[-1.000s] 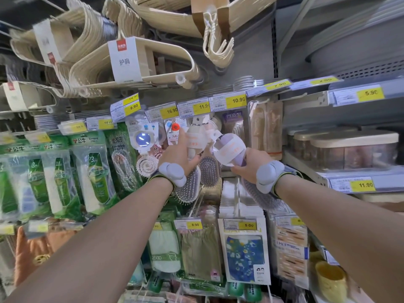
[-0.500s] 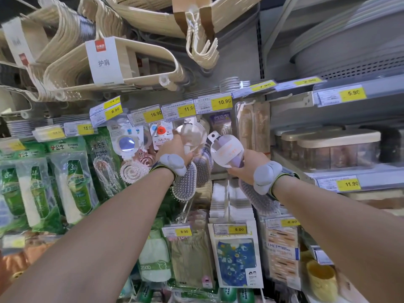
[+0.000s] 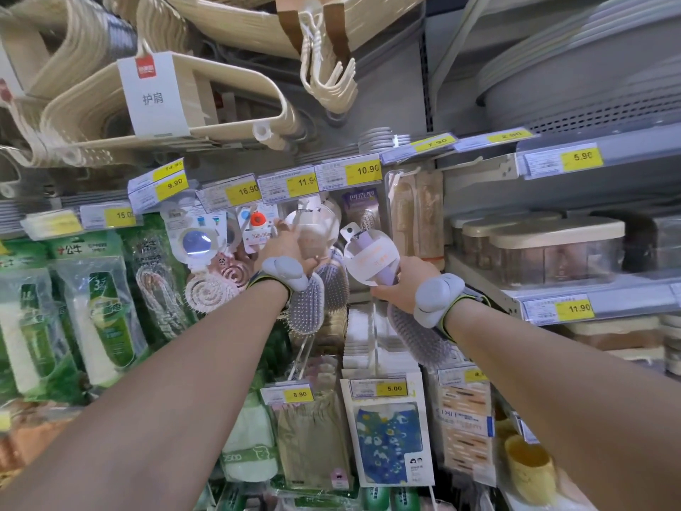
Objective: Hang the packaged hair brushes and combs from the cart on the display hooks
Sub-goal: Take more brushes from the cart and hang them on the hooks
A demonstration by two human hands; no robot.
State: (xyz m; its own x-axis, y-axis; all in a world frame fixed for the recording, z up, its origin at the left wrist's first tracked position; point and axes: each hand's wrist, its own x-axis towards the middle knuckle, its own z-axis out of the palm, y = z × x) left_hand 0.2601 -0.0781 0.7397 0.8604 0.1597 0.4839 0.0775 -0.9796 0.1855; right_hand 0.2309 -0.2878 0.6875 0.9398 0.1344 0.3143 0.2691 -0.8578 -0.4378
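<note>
Both of my hands are busy. My left hand (image 3: 285, 248) grasps the pinkish packaged brush (image 3: 317, 230) right under the 11.90 price tag (image 3: 289, 184); I cannot tell whether it sits on a hook. My right hand (image 3: 401, 285) grips the purple packaged brush (image 3: 372, 256) just beside it, hang tab up, bristles below my wrist.

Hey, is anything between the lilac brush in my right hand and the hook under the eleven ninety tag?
Yes: the pink brush pack hanging there, gripped by the left hand, fronts that spot. The lilac brush in the right hand sits beside it; the hook tip is hidden.
</note>
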